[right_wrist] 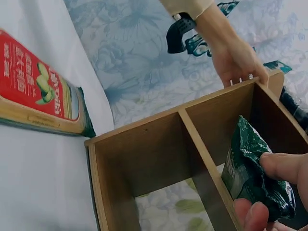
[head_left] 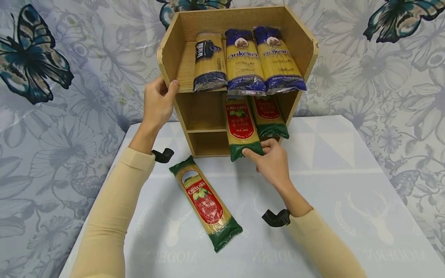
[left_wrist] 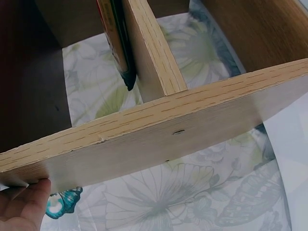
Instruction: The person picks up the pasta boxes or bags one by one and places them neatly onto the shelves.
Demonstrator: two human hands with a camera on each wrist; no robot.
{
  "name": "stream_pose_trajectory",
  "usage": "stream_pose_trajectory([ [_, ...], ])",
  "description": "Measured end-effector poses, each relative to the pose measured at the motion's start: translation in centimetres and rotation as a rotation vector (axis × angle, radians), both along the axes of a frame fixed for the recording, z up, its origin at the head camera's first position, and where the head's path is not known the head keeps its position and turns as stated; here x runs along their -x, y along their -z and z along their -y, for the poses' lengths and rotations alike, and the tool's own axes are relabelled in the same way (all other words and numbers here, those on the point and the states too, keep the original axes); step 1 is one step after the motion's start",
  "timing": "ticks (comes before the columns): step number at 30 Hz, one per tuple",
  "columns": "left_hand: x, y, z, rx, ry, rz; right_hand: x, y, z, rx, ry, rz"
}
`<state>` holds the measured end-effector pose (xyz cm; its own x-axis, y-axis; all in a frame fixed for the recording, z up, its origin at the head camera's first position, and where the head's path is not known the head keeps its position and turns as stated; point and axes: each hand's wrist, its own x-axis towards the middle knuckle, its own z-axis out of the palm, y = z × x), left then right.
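Observation:
My left hand (head_left: 158, 102) grips the left side panel of a small wooden shelf (head_left: 205, 110), thumb at its front edge. My right hand (head_left: 272, 160) pinches the green lower end of an Olivoilà spaghetti pack (head_left: 240, 123), thumb on top. This pack juts forward out of the middle compartment, its upper end hidden under the top board. Close on its right, a second green-ended pack (head_left: 267, 110) sits in the same compartment. In the right wrist view, thumb and fingertips press the crinkled green end (right_wrist: 250, 168). A third Olivoilà pack (head_left: 205, 200) lies slanted on the table.
The top compartment holds a dark-labelled pasta pack (head_left: 210, 63) and two blue-ended Ankara packs (head_left: 245, 63). A thin board (head_left: 208, 131) divides middle from bottom compartment. The white-covered table (head_left: 347, 173) meets a floral backdrop (head_left: 375, 85) behind the shelf.

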<state>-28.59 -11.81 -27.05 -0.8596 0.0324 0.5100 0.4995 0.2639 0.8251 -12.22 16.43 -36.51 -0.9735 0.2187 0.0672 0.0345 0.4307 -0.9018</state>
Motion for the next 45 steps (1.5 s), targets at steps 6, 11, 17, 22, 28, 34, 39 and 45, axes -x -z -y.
stream_pose_trajectory([
  [6,-0.3,-0.2,-0.3,-0.001,-0.002,0.000,-1.4,-0.1,-0.2,-0.043,-0.124,0.095],
  [11,-0.3,-0.3,-0.2,-0.001,0.002,-0.011,-2.8,0.4,-0.2,0.185,-0.260,0.186],
  [17,-0.3,-0.1,-0.2,-0.012,-0.007,0.008,-3.3,1.2,0.2,0.377,-0.524,0.131],
  [22,-0.4,-0.1,-0.2,-0.014,-0.012,0.020,-2.8,1.4,0.8,0.435,-0.668,0.056],
  [28,-0.4,-0.1,-0.1,-0.031,0.008,0.012,-1.3,1.7,1.3,0.533,-0.669,0.004],
  [34,-0.5,-0.2,-0.1,-0.035,0.026,0.006,-0.4,1.9,1.3,0.535,-0.663,-0.066],
  [39,-0.5,-0.2,-0.1,-0.040,0.025,-0.001,0.2,1.6,1.3,0.567,-0.672,-0.068],
  [45,-0.5,-0.2,-0.1,-0.040,0.036,-0.002,1.0,1.0,1.4,0.620,-0.678,-0.041],
])
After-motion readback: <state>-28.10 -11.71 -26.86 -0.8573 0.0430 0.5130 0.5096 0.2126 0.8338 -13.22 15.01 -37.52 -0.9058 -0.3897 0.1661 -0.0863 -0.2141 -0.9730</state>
